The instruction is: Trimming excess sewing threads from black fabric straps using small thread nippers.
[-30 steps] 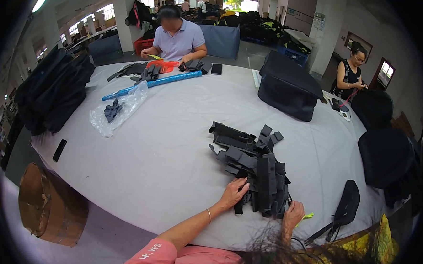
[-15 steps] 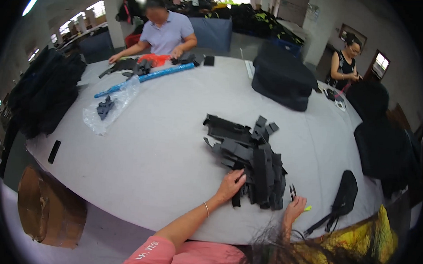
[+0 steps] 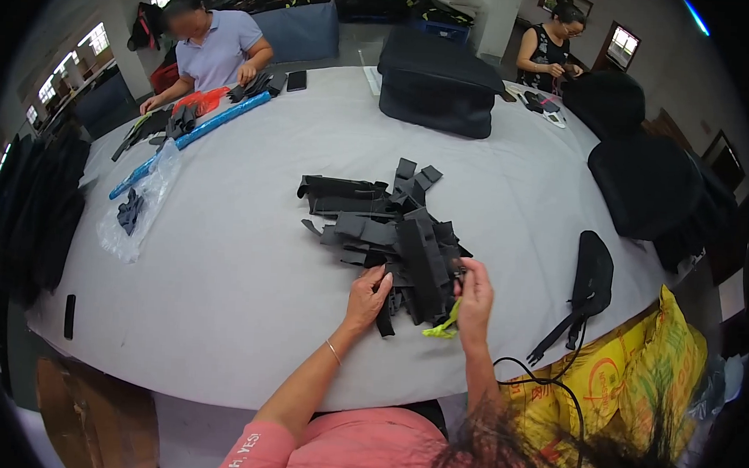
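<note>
A heap of black fabric strips (image 3: 420, 262) lies on the pale-covered table in front of me. My left hand (image 3: 366, 300) is at its near left edge, thumb and fingers closed on one of the strips. My right hand (image 3: 475, 303) is at the right side of the heap, closed around small thread snips (image 3: 460, 273), whose dark blades point at the strips and are partly hidden. A yellow-green ribbon (image 3: 443, 324) hangs below that hand.
A large black padded piece (image 3: 437, 85) stands at the far side, and a black pouch with straps (image 3: 590, 283) lies right. Far left are a blue roll (image 3: 197, 140) and a plastic bag (image 3: 143, 209). Two people work across the table. Yellow sacks (image 3: 630, 366) stand at lower right.
My right hand has moved up and left with the snips, from beside the heap to its right edge. My left hand stays at the strips. The whole view has shifted.
</note>
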Demonstrator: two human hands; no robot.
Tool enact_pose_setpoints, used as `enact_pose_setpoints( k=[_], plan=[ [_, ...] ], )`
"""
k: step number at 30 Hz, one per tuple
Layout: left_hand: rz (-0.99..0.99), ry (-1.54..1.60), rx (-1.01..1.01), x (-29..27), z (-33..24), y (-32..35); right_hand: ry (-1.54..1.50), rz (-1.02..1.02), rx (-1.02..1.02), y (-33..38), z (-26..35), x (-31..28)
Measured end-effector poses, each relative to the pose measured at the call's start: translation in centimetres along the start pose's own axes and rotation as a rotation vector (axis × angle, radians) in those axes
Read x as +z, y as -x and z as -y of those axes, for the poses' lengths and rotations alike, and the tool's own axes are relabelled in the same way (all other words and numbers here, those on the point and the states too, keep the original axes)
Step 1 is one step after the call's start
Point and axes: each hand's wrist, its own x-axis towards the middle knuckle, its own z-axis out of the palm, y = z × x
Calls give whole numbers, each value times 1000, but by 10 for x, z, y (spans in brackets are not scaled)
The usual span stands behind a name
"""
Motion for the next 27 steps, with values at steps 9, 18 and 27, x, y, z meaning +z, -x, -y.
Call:
enact_pose_setpoints(
  k=[9, 18, 27],
  plan=[
    [-17, 5, 3, 3, 1, -1, 724, -52, -247, -2, -45, 25],
    [-47, -26, 12, 2, 4, -1, 471, -106, -168, 6, -55, 18],
    [-15, -147, 6, -3, 25, 0, -117, 283, -97, 35, 25, 31]
  ],
)
